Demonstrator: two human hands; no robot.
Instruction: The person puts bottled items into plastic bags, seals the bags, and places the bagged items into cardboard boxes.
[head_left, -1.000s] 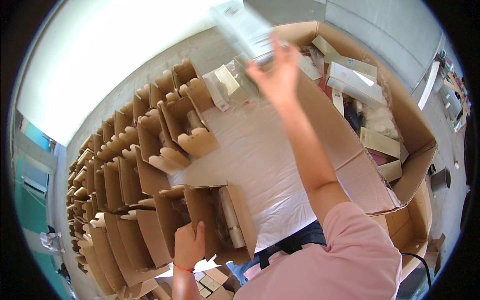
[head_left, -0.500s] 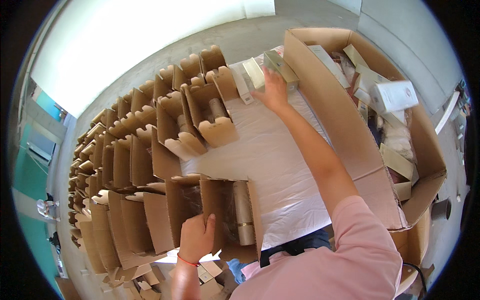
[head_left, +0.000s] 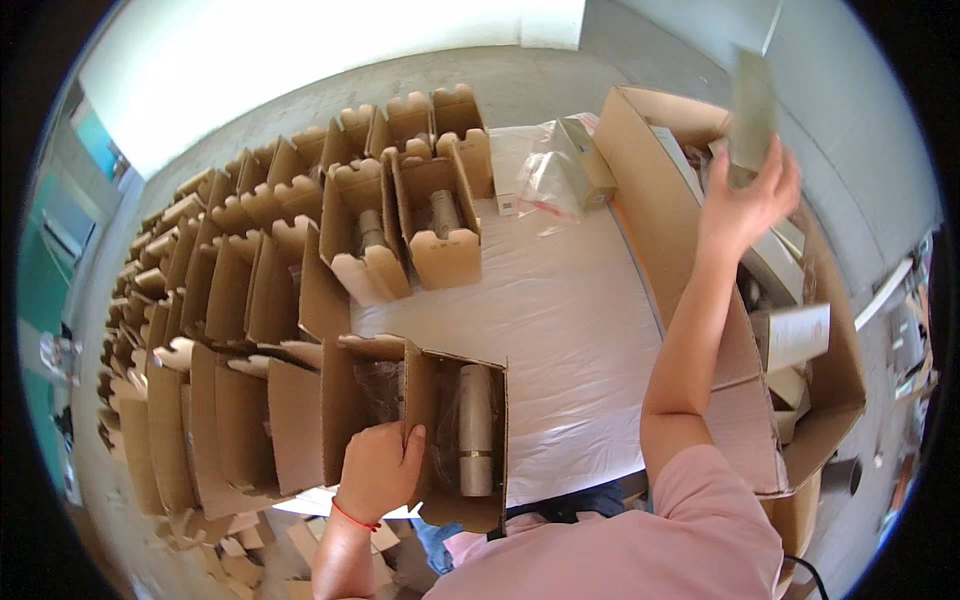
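Observation:
My left hand [head_left: 383,468] is closed on the wall of an open brown cardboard box [head_left: 430,440] at the near edge of the table. Inside that box a beige cylinder [head_left: 476,430] stands beside clear plastic film. Over the large carton [head_left: 680,230] on the right, my right hand [head_left: 750,200] holds a slim, pale green-grey box [head_left: 752,115] by its lower end, between thumb and fingers. The slim box is blurred by motion. Several small boxes lie in the carton, among them a white one [head_left: 797,335].
Rows of open brown boxes [head_left: 275,290] fill the left of the white-covered table [head_left: 560,340]; two show cylinders [head_left: 445,213]. At the far side lie a gold-green box [head_left: 588,165], a white box [head_left: 505,190] and a clear plastic bag [head_left: 548,185]. Cardboard pieces [head_left: 240,555] litter the floor.
My right hand has lifted a slim box off the far side of the table and moved right, over the carton. A white box that was blurred above the carton now rests in it.

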